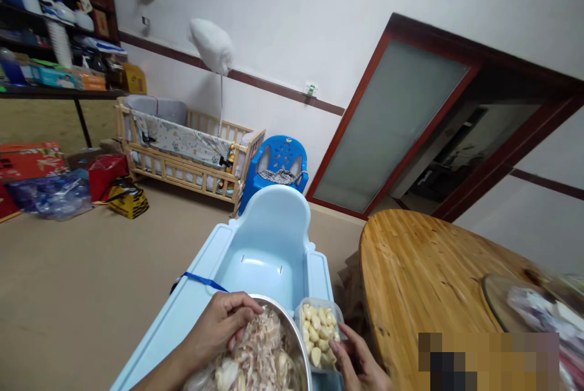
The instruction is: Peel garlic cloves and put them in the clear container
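Observation:
A steel bowl (305,351) full of papery garlic skins (262,342) and some unpeeled garlic sits on the light-blue plastic child's chair (280,214). My left hand (223,321) is over the bowl's left side with its fingers curled together; whatever they may hold is hidden. Touching the bowl on the right is a clear plastic tub (314,302) of peeled garlic cloves (318,331). My right hand (362,360) is at the tub's right rim, its fingers apart and their tips close to the cloves. I see no clove between them.
A round wooden table (410,269) with a glass turntable (495,300) stands close on the right. Ahead are a wooden crib (191,175), a blue chair (283,154) and a sliding door (392,123). Bags and boxes (50,190) lie on the floor at left.

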{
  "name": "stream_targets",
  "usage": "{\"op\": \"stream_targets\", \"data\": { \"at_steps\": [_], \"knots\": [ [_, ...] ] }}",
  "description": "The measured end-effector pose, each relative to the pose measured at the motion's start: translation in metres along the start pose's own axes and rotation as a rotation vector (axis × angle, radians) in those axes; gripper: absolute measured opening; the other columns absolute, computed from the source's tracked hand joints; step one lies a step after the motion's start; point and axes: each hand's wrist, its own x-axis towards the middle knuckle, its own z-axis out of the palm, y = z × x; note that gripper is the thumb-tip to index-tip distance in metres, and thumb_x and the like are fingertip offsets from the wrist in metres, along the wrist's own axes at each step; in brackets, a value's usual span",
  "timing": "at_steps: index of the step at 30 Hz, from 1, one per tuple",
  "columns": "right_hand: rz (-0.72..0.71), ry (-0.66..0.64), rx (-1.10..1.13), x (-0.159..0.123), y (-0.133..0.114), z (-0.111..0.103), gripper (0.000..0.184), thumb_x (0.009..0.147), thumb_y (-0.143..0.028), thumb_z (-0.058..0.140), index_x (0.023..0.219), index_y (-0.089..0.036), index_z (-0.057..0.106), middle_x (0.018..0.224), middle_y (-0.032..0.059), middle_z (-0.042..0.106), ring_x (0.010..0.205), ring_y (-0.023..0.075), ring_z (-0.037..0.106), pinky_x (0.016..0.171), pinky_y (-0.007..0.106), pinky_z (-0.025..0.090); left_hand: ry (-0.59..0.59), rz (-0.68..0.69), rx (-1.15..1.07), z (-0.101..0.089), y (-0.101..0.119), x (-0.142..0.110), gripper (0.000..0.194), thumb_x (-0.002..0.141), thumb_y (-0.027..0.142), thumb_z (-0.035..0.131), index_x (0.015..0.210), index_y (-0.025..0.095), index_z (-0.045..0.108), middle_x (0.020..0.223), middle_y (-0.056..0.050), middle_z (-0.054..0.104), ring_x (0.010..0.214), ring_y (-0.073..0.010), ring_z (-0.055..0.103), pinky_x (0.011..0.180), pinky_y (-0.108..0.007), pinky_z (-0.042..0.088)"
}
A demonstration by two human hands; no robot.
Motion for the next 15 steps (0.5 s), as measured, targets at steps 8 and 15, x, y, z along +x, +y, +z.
{"op": "stream_targets", "data": {
  "at_steps": [8,15],
  "knots": [
    [-0.334,-0.459,0.065,0.006,-0.053,0.007,0.020,0.083,-0.014,0.046,0.087,-0.021,0.064,0.075,0.0036,0.071,0.070,0.0161,0.068,0.063,0.020,0.052,0.001,0.077,0.043,0.009,0.017,-0.008,0.046,0.071,0.056,0.059,0.078,0.011,0.066,0.040,0.007,0.045,0.029,-0.0041,0.033,0.033,-0.015,0.024],
    [-0.453,-0.692,-0.365,-0.008,-0.065,0.029,0.022,0.065,-0.003,0.049,0.067,-0.024,0.057,0.059,-0.0015,0.065,0.050,0.0160,0.062,0.043,0.020,0.036,-0.096,0.156,0.263,0.016,0.037,-0.022,0.024,0.076,0.032,0.056,0.079,0.012,0.067,0.047,0.005,0.049,0.038,-0.0077,0.042,0.039,-0.016,0.032]
  ]
}}
